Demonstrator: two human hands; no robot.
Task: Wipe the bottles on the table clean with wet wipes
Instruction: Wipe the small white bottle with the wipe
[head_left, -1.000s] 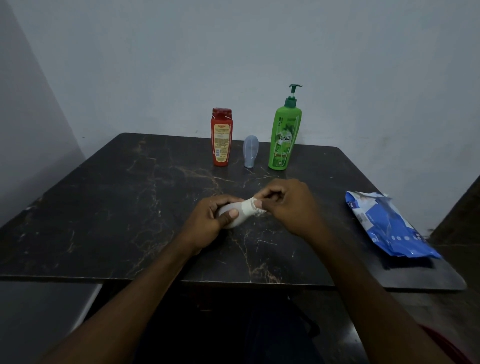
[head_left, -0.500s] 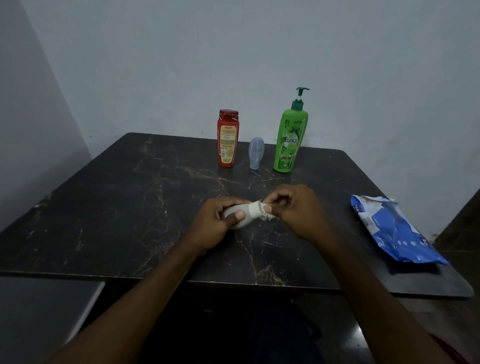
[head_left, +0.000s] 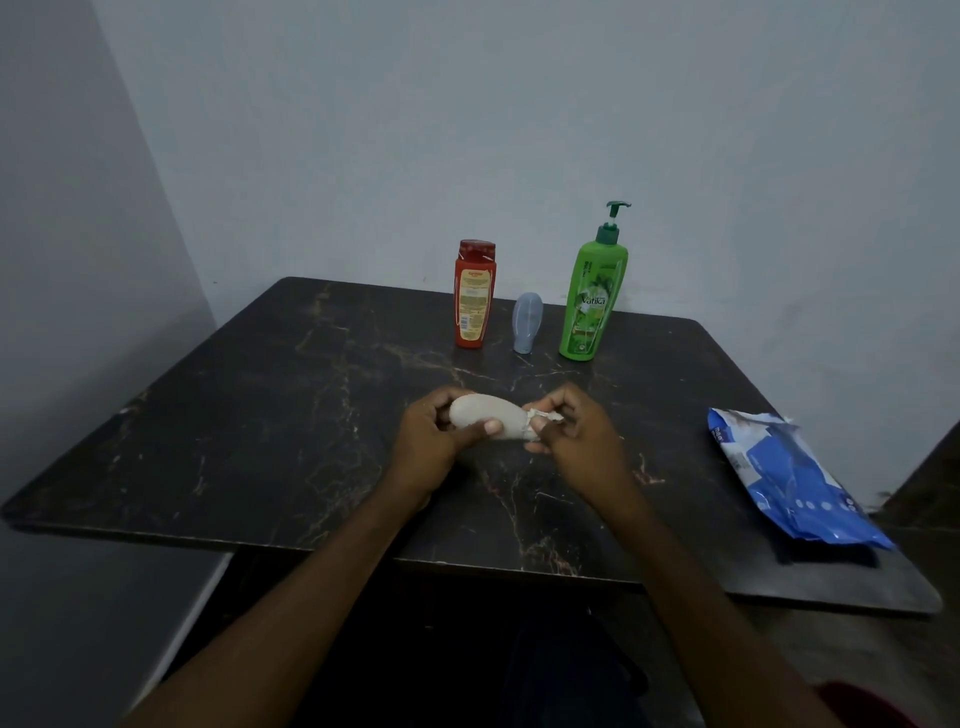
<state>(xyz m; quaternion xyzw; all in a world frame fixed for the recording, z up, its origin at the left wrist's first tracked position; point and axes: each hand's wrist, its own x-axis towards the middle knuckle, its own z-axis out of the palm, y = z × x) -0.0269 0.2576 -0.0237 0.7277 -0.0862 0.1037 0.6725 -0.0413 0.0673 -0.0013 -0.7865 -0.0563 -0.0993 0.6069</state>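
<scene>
The left hand (head_left: 431, 441) held a small white bottle (head_left: 485, 417) just above the middle of the dark table (head_left: 260, 441). Its fingers were curled round the fat end, and the thumb lay on the near side. The bottle lay on its side with the thin end pointing right. The right hand (head_left: 579, 439) was close by, pinching a white wet wipe (head_left: 543, 414) against that thin end. The two hands were near each other, one at each end of the bottle.

Three more bottles stood in a row at the far side of the table: a red bottle (head_left: 474, 296) on the left, a little grey-blue bottle (head_left: 527, 322) in the middle, and a tall green pump bottle (head_left: 592, 301) on the right. A blue wipes pack (head_left: 789, 478) lay flat by the right edge.
</scene>
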